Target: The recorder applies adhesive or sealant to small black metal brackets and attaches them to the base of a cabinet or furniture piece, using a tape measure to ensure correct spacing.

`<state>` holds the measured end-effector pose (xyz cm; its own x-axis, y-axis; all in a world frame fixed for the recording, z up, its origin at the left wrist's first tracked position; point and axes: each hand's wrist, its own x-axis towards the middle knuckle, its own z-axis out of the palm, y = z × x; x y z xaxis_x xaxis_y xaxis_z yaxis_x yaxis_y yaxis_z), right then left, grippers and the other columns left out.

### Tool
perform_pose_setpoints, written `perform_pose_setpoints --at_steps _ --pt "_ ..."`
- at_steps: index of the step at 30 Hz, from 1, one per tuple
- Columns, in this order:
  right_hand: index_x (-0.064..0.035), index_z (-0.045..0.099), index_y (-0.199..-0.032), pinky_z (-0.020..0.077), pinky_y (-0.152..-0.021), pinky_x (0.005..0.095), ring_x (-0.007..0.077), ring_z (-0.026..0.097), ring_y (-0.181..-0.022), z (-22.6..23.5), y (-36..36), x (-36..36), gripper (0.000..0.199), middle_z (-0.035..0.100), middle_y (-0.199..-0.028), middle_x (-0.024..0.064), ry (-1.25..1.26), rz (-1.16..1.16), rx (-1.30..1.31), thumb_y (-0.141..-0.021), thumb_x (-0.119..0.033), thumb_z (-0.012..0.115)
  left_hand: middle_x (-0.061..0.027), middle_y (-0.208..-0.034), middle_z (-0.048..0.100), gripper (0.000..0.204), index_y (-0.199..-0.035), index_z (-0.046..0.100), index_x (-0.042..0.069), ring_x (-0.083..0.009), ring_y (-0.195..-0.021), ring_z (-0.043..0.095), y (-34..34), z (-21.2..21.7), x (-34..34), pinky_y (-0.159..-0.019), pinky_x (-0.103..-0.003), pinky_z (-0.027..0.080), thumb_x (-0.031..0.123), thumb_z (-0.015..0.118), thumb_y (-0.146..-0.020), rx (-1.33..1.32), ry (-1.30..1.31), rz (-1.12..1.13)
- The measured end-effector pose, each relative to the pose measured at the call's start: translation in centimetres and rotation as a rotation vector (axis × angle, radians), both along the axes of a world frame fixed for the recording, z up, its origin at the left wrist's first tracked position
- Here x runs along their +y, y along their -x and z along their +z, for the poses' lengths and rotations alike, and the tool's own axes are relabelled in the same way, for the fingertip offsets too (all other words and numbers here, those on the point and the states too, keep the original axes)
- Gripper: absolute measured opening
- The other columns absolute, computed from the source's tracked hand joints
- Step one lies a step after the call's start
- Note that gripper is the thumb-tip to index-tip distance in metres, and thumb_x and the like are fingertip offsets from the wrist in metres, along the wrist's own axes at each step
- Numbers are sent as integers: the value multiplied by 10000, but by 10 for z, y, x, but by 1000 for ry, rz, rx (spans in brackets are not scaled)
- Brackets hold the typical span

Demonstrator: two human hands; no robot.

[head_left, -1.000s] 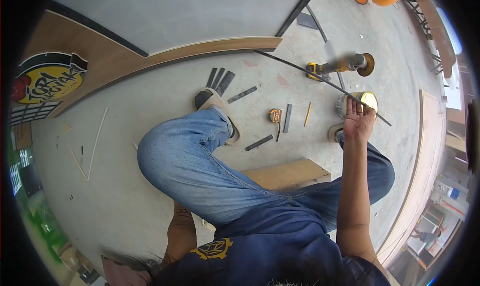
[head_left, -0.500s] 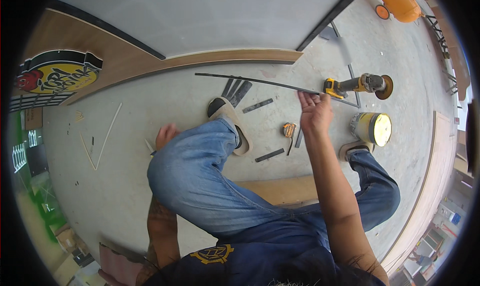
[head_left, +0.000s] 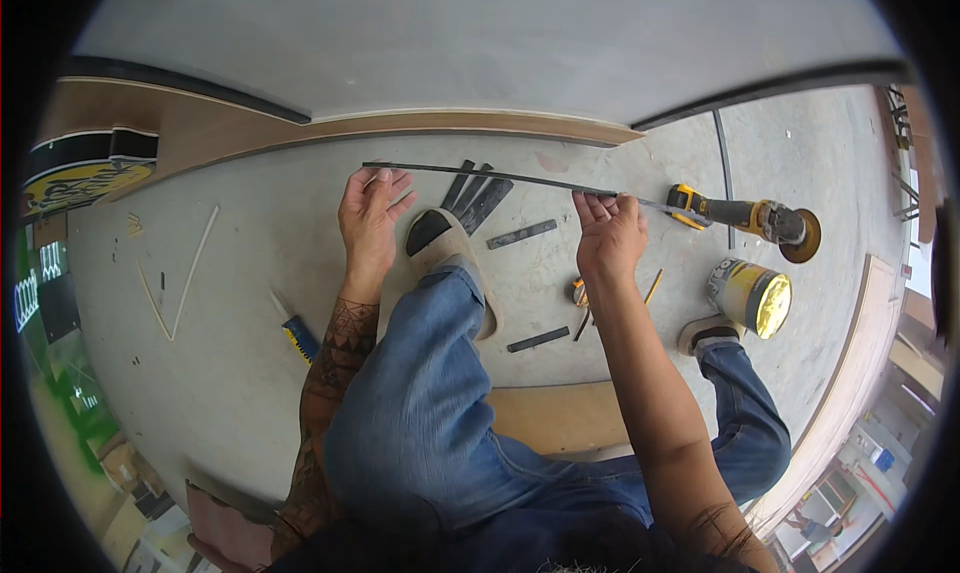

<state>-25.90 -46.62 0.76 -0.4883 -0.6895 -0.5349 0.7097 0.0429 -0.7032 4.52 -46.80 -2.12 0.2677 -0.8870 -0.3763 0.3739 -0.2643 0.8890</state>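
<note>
Outstretched, both hands, left hand (head_left: 370, 213) and right hand (head_left: 610, 235), clamp fingers on a thin dark strip (head_left: 500, 178).

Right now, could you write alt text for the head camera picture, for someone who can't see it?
A person sitting on a concrete floor holds a long thin dark strip with both hands, left hand near one end, right hand further along. A yellow power tool, a yellow can and short dark strips lie around their legs.
</note>
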Motion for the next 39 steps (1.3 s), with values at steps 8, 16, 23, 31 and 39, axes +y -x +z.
perform_pose_setpoints --at_steps 8,16,23,31,39 --pt "22 402 -1317 617 -991 540 332 680 -1001 -26 3 -4 344 582 -1085 174 -13 76 -34 -1040 -95 570 -148 -1243 679 389 -1342 550 51 -308 -1175 680 5 -17 -13 -981 -474 586 220 723 -1039 69 38 251" --pt "-25 235 -1536 551 -1085 581 408 616 -1233 -24 27 -32 610 516 -1345 255 -19 -4 37 -1047 -116 589 -101 -1202 680 383 -1280 597 102 -244 -1090 693 -48 -26 -25 -965 -414 582 218 805 -980 26 30 301" --pt "-107 267 -1555 556 -1015 475 316 586 -1178 -60 40 -37 623 517 -1341 198 -385 16 230 -1031 -98 605 -96 -1134 701 401 -1282 560 89 -241 -1002 717 -64 -18 -22 -924 -409 615 190 801 -978 -66 40 353" --pt "-48 403 -1444 584 -975 412 247 656 -1014 -78 73 -8 444 617 -1161 119 -53 51 62 -1061 -85 623 -82 -1036 698 334 -1213 590 95 -234 -962 714 -52 3 -37 -899 -408 623 184 804 -971 17 64 346" --pt "7 480 -1380 582 -1055 459 274 692 -1083 -66 68 -35 390 665 -1143 141 51 52 180 -1052 -86 670 -157 -1135 682 430 -1293 519 57 -293 -1035 718 -65 -13 -67 -948 -443 626 180 791 -982 2 46 417"
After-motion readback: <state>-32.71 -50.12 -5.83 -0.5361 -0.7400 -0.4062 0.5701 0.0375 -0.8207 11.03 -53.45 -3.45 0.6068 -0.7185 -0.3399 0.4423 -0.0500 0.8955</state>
